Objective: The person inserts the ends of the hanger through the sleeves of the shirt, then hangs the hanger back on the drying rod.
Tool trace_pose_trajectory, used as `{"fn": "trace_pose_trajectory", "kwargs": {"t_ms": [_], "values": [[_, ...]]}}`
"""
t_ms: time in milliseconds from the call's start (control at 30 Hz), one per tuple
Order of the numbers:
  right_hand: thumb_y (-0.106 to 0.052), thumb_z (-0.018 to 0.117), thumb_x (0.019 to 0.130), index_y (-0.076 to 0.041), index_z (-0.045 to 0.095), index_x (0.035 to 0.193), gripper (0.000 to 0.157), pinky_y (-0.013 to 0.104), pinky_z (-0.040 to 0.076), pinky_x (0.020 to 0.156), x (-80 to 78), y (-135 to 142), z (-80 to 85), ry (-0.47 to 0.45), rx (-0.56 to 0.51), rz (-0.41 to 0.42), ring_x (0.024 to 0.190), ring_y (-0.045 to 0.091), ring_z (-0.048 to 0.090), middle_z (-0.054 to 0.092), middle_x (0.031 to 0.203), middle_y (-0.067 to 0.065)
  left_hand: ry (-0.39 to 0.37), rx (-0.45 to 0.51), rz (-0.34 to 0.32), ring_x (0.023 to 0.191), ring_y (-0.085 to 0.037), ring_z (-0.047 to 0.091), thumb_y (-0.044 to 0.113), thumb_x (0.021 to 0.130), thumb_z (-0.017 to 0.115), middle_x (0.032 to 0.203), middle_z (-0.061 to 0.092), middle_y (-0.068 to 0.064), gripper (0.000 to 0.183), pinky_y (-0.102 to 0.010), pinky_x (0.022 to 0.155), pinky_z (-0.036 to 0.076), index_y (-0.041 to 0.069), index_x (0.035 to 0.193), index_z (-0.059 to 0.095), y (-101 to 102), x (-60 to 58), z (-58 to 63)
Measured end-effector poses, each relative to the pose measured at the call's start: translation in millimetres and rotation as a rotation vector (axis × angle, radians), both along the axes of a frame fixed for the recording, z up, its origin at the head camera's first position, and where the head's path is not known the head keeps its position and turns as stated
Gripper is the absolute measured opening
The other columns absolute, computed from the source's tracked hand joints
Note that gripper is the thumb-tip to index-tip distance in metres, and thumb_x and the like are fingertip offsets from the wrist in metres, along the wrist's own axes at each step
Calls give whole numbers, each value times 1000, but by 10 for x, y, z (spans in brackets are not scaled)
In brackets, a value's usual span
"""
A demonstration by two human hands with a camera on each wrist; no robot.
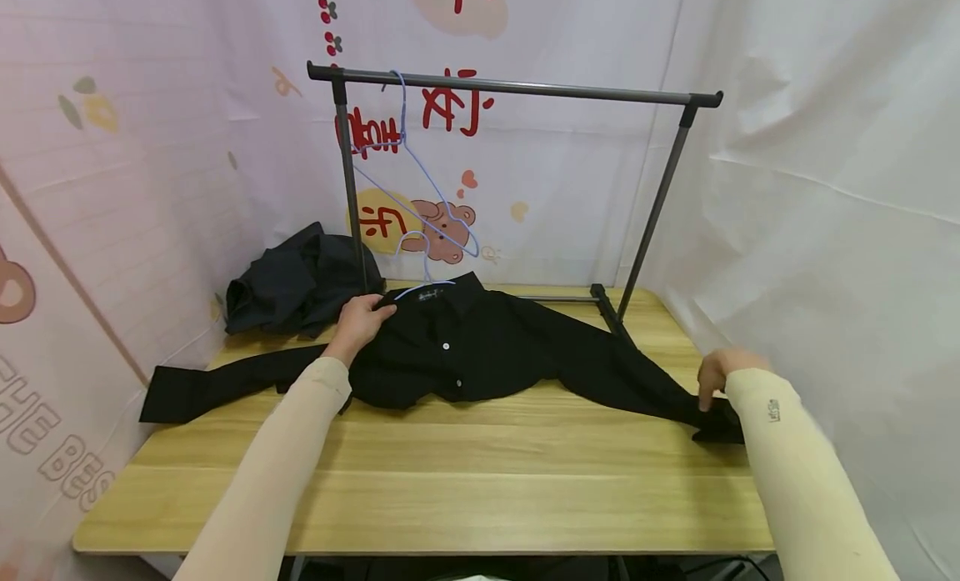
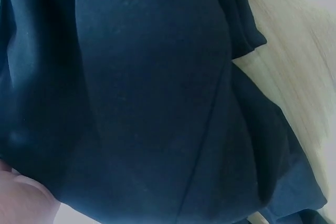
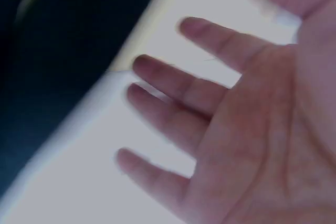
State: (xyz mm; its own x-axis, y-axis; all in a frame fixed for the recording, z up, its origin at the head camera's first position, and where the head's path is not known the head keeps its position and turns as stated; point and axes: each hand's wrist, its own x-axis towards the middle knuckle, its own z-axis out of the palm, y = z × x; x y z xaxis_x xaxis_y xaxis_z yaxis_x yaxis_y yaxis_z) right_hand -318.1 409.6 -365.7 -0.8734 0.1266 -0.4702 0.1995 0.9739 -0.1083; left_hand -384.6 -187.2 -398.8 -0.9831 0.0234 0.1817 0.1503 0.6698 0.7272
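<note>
Pointing downward with fingers apart, the right hand point(image 1: 727, 371) hovers at one cuff of the single black shirt point(image 1: 480, 348) on the table point(image 1: 465, 498), contact unclear. Arm extended, the left hand point(image 1: 360, 323) pinches the shirt's shoulder, fingertips hidden. One blue hanger point(image 1: 428, 260) is mostly covered; one dark garment point(image 1: 288, 285) lies bundled; a second hanger point(image 1: 403, 114) hangs from one rack point(image 1: 525, 87).

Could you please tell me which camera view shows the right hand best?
The right wrist view: it shows the right hand close up, with its fingers spread, though slightly blurred. The head view shows it only small, near the end of a black sleeve; the left wrist view does not show it.
</note>
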Motion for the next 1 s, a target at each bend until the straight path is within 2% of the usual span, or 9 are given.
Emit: {"fn": "trace_pose_trajectory", "kwargs": {"t_ms": [67, 133, 333, 533, 700, 800, 867, 933, 1000], "values": [[-43, 82, 77, 3, 59, 130, 73, 60, 46, 89, -117, -88, 70, -6, -42, 60, 117, 58, 44, 41, 134, 42, -4, 15, -7, 110, -37, 56, 25, 102, 56, 122, 63, -22, 35, -49, 99, 42, -1, 124, 65, -5, -1, -4], [-49, 74, 84, 7, 47, 141, 84, 65, 39, 97, -232, -224, 77, 39, -75, 135, 127, 60, 34, 34, 142, 41, -8, 27, -19, 111, -36, 56, 25, 102, 56, 123, 63, -21, 36, -49, 100, 42, -1, 126, 64, -6, 0, -9], [-33, 56, 100, 9, 46, 141, 60, 62, 37, 102, -552, -830, -123, 386, -100, 318, 126, 54, 44, 47, 139, 35, -30, 65, -80, 114, -36, 55, 26, 102, 57, 128, 61, -21, 39, -48, 102, 41, 0, 130, 62, 25, -4, 0], [-30, 41, 108, 0, 49, 144, 47, 57, 36, 106, -719, -1632, -183, 603, -287, 357, 129, 44, 48, 50, 143, 24, -41, 74, -161, 113, -33, 56, 25, 102, 57, 130, 59, -19, 39, -46, 100, 42, 1, 132, 62, 115, -20, 35], [-42, 32, 109, -6, 41, 151, 56, 52, 31, 112, -787, -2127, -106, 602, -473, 316, 138, 37, 40, 45, 150, 17, -49, 128, -238, 93, -25, 59, 24, 102, 59, 108, 65, -13, 28, -38, 87, 47, 2, 115, 69, 219, -39, 78], [-49, 35, 107, -8, 43, 150, 60, 51, 32, 112, -804, -2284, -93, 550, -525, 300, 137, 36, 41, 47, 148, 15, -88, 149, -286, 89, -24, 58, 24, 101, 60, 100, 65, -11, 27, -35, 84, 46, 1, 110, 69, 301, -46, 112], [-49, 40, 105, -6, 51, 145, 59, 51, 36, 108, -801, -2323, -113, 529, -534, 320, 132, 36, 47, 53, 142, 16, -131, 148, -301, 100, -27, 58, 25, 102, 59, 109, 64, -13, 29, -38, 91, 45, -1, 114, 67, 347, -43, 116], [-46, 47, 104, -3, 65, 125, 51, 47, 46, 96, -784, -2315, -156, 499, -556, 323, 110, 34, 59, 64, 120, 17, -171, 130, -302, 108, -28, 55, 24, 102, 58, 116, 61, -14, 27, -42, 96, 44, 1, 114, 65, 386, -38, 104], [-42, 53, 102, -2, 66, 97, 43, 40, 46, 77, -761, -2279, -213, 470, -594, 318, 81, 29, 56, 61, 89, 13, -209, 117, -301, 99, -31, 52, 23, 102, 58, 106, 55, -16, 24, -43, 91, 42, -1, 103, 59, 412, -31, 76]]}}
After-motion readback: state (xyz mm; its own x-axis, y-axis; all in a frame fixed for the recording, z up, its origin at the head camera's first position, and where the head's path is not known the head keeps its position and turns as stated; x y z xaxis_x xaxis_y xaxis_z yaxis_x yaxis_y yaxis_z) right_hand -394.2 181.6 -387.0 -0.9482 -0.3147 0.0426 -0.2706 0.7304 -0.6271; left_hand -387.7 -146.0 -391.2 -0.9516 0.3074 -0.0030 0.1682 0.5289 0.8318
